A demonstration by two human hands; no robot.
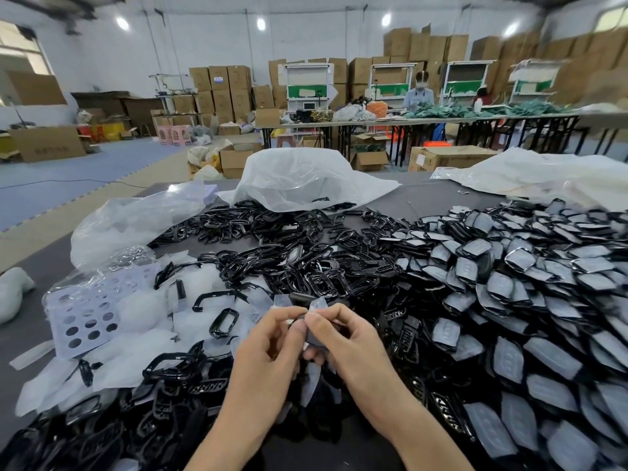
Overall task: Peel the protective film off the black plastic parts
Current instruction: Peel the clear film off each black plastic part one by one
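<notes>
The black part point(314, 338) is held upright just above the near middle of the table, its long axis running roughly away from the person, though fingers hide most of it. It is dark, smooth plastic, and a thin, cloudy tab of film point(318, 304) sticks up from its far end. The left hand point(268, 338) and right hand point(345, 334) are pressed together on it, thumbs and forefingers pinching at that far end; which fingers hold the film cannot be told. To the right lies a heap of film-covered parts point(509, 300), ahead are glossy bare frames point(289, 263), and to the left are crumpled film scraps point(142, 317), all on the grey table point(424, 195).
</notes>
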